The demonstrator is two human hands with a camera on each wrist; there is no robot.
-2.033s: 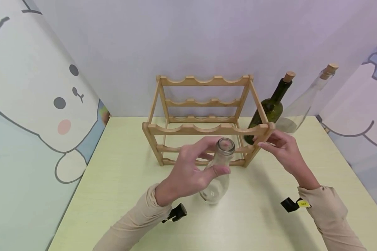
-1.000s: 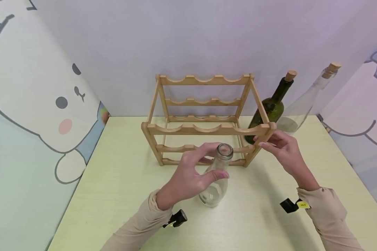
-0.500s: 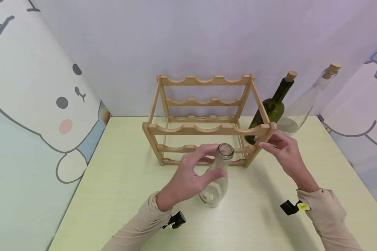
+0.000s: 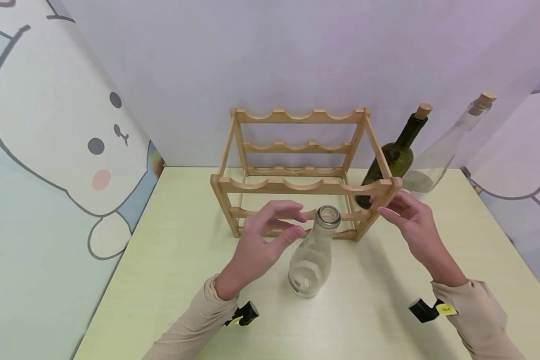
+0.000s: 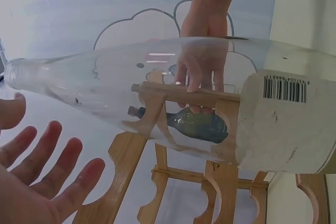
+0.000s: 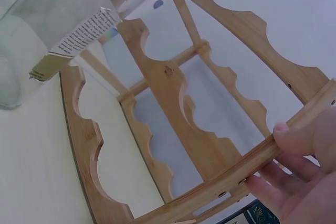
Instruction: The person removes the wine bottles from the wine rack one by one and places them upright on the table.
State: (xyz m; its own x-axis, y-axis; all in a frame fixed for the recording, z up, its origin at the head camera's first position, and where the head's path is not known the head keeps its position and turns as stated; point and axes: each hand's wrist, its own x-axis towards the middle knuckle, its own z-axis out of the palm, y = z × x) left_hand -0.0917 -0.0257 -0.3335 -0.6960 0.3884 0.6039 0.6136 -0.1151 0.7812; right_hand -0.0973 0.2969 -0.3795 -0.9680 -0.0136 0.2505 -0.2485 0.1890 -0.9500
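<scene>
A clear glass bottle (image 4: 310,265) with an uncorked mouth stands upright on the table before the rack; a barcode label shows on it in the left wrist view. My left hand (image 4: 263,241) is just left of its neck, fingers spread and slightly bent, with a gap to the glass. The wooden wine rack (image 4: 297,188) has scalloped rails. Its front right post is pinched by my right hand (image 4: 411,225), thumb on one side and fingers on the other, as the right wrist view (image 6: 302,166) also shows; some fingertips are hidden behind the post.
Right of the rack stand a corked green bottle (image 4: 396,157) and a taller corked clear bottle (image 4: 436,155), near the back wall. Cartoon-printed walls (image 4: 49,150) border the pale table (image 4: 162,270) on both sides.
My left hand has let go of the clear bottle and moved left, away from its neck. The bottle stays standing where it was. My right hand keeps its hold on the rack's post.
</scene>
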